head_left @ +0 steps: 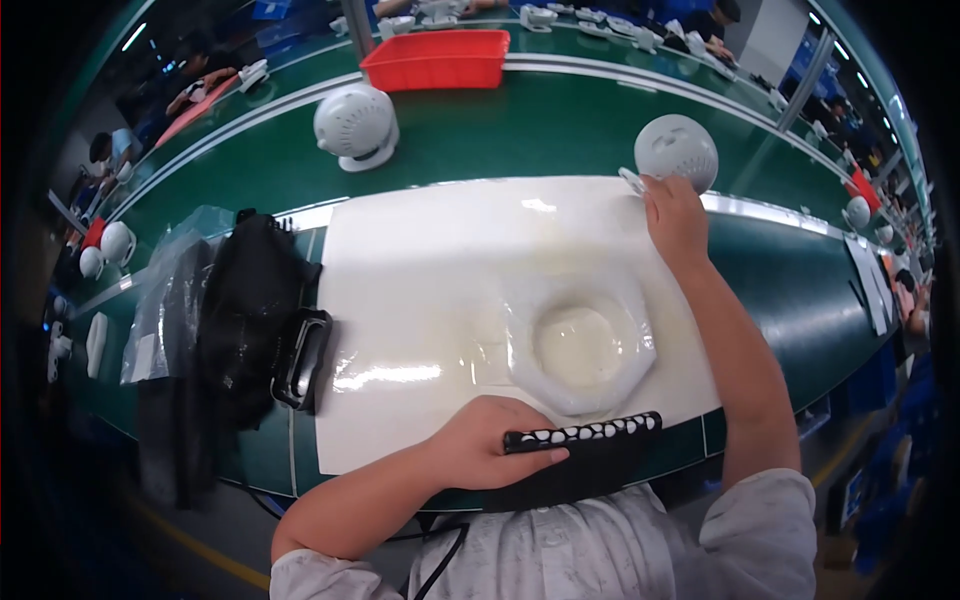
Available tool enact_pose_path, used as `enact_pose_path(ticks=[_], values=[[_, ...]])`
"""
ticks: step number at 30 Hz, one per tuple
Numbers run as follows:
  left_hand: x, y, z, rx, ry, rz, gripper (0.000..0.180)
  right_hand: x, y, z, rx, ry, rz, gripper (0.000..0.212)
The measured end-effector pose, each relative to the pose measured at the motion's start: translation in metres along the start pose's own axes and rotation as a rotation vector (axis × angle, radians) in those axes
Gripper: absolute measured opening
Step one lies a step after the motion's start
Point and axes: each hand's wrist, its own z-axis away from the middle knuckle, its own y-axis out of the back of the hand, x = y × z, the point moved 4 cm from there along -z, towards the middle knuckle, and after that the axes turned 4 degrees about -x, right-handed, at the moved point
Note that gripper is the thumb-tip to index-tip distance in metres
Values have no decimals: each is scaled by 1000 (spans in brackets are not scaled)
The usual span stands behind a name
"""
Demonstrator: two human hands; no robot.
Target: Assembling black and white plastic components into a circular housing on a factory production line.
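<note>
At the far right of the white mat, my right hand (679,222) is closed on a white round-headed device (677,150), which looks like a small desk fan. Its lower part is partly hidden by my fingers. Close to my body, my left hand (497,442) grips a thin black object with a row of white spots along its edge (600,431); I cannot make out its kind. Between my hands a white eight-sided ring (522,365) with a round hollow lies on the mat, apparently in clear plastic.
The white mat (400,280) covers the green bench. A second white fan (355,125) stands beyond it, before a red bin (435,60). Left lie a black bag (250,310), clear plastic bags (170,290) and a black-framed object (301,360). Other people work along the benches.
</note>
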Motion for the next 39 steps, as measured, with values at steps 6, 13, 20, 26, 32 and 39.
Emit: enact_pose_path(ticks=[6, 13, 20, 26, 32, 39], values=[[24, 12, 16, -2, -7, -5, 10, 14, -58, -35, -94, -42, 97, 15], [29, 15, 16, -66, 24, 15, 13, 14, -68, -42, -495, -395, -241, 28], [27, 12, -4, 14, 150, 25, 14, -21, -3, 14, -499, -76, -563, 30], [20, 1, -23, 105, 315, 80, 14, 5, 20, 31, -615, -97, -739, 26], [6, -18, -37, 104, 478, 296, 12, 27, 29, 40, -607, -100, -731, 26], [15, -30, -41, 79, 440, 278, 12, 35, 42, 43, -604, -91, -711, 25]])
